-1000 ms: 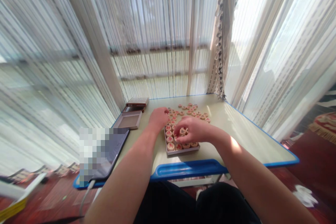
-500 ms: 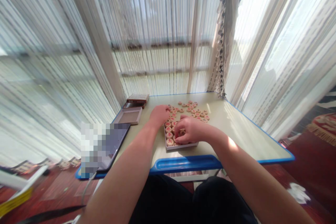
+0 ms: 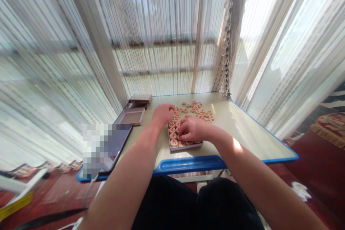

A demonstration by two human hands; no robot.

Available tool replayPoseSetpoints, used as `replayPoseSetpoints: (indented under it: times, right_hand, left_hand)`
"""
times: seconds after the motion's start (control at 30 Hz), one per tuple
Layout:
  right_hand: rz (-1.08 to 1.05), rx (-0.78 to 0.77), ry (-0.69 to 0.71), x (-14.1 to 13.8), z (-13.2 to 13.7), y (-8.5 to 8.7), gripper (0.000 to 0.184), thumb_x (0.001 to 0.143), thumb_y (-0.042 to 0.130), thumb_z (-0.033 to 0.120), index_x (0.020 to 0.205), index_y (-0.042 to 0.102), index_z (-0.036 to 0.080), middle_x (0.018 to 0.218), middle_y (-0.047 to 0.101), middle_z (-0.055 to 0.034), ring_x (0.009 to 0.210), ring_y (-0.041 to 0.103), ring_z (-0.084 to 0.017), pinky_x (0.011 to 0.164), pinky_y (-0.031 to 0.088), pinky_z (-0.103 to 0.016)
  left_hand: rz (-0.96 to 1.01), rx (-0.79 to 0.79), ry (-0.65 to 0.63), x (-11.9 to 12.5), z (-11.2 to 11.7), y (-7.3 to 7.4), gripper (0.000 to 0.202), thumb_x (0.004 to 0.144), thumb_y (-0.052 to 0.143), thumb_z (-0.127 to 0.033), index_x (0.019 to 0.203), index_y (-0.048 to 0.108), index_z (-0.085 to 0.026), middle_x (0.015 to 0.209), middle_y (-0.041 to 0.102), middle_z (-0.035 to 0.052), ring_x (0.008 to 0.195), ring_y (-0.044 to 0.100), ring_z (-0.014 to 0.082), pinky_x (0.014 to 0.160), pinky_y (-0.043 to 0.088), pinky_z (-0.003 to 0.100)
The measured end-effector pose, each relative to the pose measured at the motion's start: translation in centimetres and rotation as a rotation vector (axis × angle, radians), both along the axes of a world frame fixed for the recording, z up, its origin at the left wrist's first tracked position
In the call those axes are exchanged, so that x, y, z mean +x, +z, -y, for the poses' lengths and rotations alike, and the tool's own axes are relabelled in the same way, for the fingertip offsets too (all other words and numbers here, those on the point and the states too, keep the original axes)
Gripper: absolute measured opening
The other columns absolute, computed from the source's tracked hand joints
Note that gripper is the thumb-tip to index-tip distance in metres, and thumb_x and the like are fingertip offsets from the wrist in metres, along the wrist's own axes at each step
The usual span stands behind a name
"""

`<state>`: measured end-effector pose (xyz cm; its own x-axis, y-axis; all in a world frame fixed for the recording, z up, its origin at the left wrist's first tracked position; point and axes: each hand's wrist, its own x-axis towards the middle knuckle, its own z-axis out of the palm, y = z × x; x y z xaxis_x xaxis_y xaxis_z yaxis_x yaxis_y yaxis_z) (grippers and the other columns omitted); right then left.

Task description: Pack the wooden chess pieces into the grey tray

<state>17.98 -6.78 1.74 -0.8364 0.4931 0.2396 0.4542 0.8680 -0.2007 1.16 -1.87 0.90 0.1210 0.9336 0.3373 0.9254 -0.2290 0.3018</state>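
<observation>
While the right hand bends over the box, fingers half curled down at the pieces inside, the left hand curls loosely near the box's far left corner; whether either grips a piece, I cannot tell. The pieces are round, thick, pale tan discs, many with red characters, lined up in rows. Beyond, loose pieces lie scattered across the table.

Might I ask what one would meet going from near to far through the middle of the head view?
Dark trousers, blue table-edge trough, box of round pieces, loose round pieces, striped curtain.
</observation>
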Motion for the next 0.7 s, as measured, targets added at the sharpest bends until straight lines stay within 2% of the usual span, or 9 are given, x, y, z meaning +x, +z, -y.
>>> replayPoseSetpoints:
  times: [0.1,0.17,0.23,0.33,0.5,0.6,0.7]
  right_hand:
    - [-0.016,0.001,0.015,0.0,0.2,0.3,0.019,0.073,0.054,0.025,0.061,0.067,0.020,0.063,0.059,-0.0008,0.066,0.049,-0.013,0.077,0.036,-0.028]
    - [-0.086,-0.010,-0.019,0.0,0.1,0.5,0.017,0.073,0.052,0.023,0.069,0.069,0.020,0.069,0.062,-0.0014,0.070,0.051,-0.014,0.078,0.037,-0.027]
    - [-0.173,-0.001,-0.116,0.1,-0.4,0.4,0.020,0.074,0.049,0.021,0.077,0.069,0.020,0.076,0.063,-0.0019,0.075,0.053,-0.015,0.079,0.037,-0.028]
    - [-0.207,0.054,-0.295,0.6,-1.6,0.0,0.022,0.075,0.047,0.021,0.077,0.069,0.021,0.079,0.065,-0.0023,0.082,0.052,-0.018,0.084,0.036,-0.032]
    - [-0.126,0.136,-0.532,1.5,-3.7,-1.4,0.026,0.081,0.044,0.028,0.082,0.069,0.020,0.087,0.066,-0.0061,0.096,0.049,-0.024,0.087,0.034,-0.035]
    - [-0.138,0.156,-0.537,1.5,-4.6,-2.3,0.040,0.088,0.031,0.038,0.095,0.066,0.020,0.105,0.062,-0.0076,0.107,0.045,-0.023,0.095,0.027,-0.037]
    - [-0.160,0.082,-0.509,1.1,-5.4,-2.9,0.051,0.091,0.016,0.041,0.114,0.056,0.020,0.123,0.052,-0.0061,0.117,0.039,-0.020,0.100,0.022,-0.036]
  left_hand:
    - [-0.001,-0.004,-0.001,-0.1,0.0,0.0,0.030,0.077,0.041,-0.021,0.092,0.067,-0.020,0.095,0.067,0.0051,0.089,0.058,0.0169,0.081,0.041,0.024]
    - [-0.001,-0.018,0.008,-0.1,-0.1,0.0,0.030,0.077,0.041,-0.020,0.092,0.067,-0.020,0.096,0.067,0.0048,0.091,0.058,0.0170,0.082,0.041,0.023]
    - [-0.003,-0.043,0.019,0.0,-0.1,-0.2,0.029,0.077,0.042,-0.020,0.093,0.067,-0.020,0.097,0.067,0.0044,0.092,0.057,0.0170,0.083,0.041,0.023]
    - [0.003,-0.059,0.022,-0.1,-0.4,-0.6,0.031,0.077,0.042,-0.019,0.097,0.065,-0.021,0.099,0.066,0.0035,0.094,0.057,0.0168,0.086,0.040,0.024]
    - [0.023,0.068,-0.158,0.1,-1.3,-1.4,0.046,0.080,0.036,-0.018,0.125,0.045,-0.017,0.124,0.052,0.0040,0.115,0.044,0.0147,0.099,0.028,0.023]
    - [0.015,-0.003,-0.192,0.3,-1.8,-1.9,0.045,0.083,0.035,-0.027,0.126,0.045,-0.019,0.128,0.048,0.0022,0.120,0.038,0.0148,0.101,0.025,0.024]
    - [0.033,-0.058,-0.264,0.5,-1.9,-2.0,0.038,0.083,0.034,-0.029,0.115,0.055,-0.024,0.122,0.054,-0.0006,0.114,0.044,0.0136,0.099,0.028,0.022]
